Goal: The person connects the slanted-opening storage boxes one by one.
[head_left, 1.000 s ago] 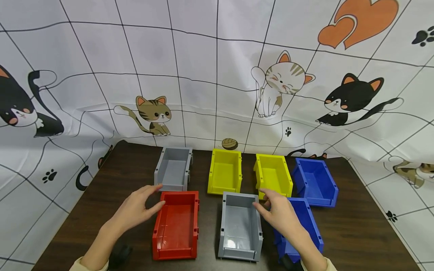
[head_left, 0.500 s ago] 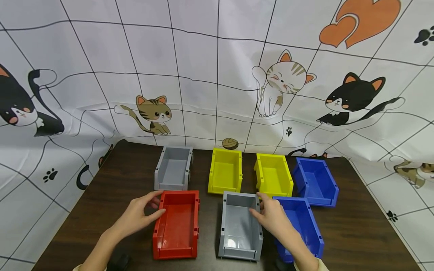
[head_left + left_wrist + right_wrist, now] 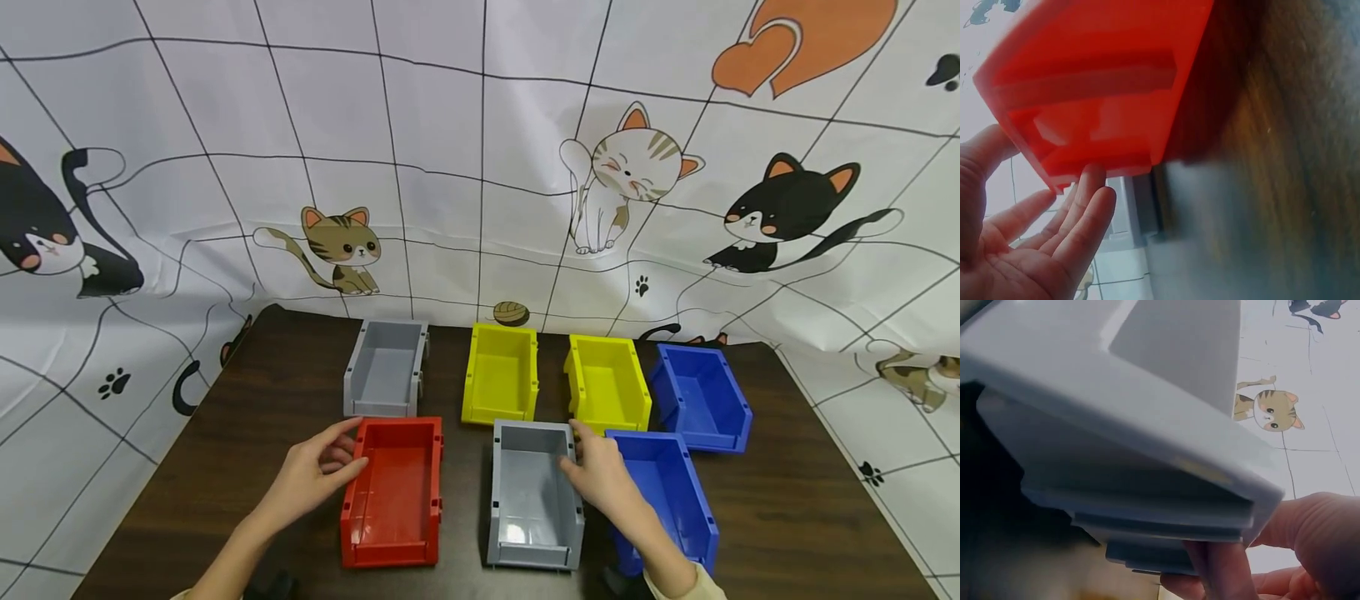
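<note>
A red plastic storage bin [image 3: 393,500] stands at the front left of the dark wood table, overlapped on its left wall by my left hand [image 3: 311,471]. The thumb comes over the rim and the other fingers lie along the outer wall, as the left wrist view also shows beside the red bin [image 3: 1097,119]. To the right is a grey bin [image 3: 532,492]. My right hand [image 3: 603,475] grips its right wall, thumb inside and fingers outside. In the right wrist view, fingertips [image 3: 1229,569] reach under the side rim of the grey bin [image 3: 1116,425].
Behind stand another grey bin [image 3: 386,371], two yellow bins [image 3: 500,375] [image 3: 609,387] and a blue bin [image 3: 701,400]. A second blue bin [image 3: 667,492] lies partly under my right forearm. A white cat-print cloth [image 3: 450,167] hangs behind the table [image 3: 795,500].
My left hand has come right onto the red bin's wall. The right hand has moved down and closed around the grey bin's right wall. The bins have kept their places.
</note>
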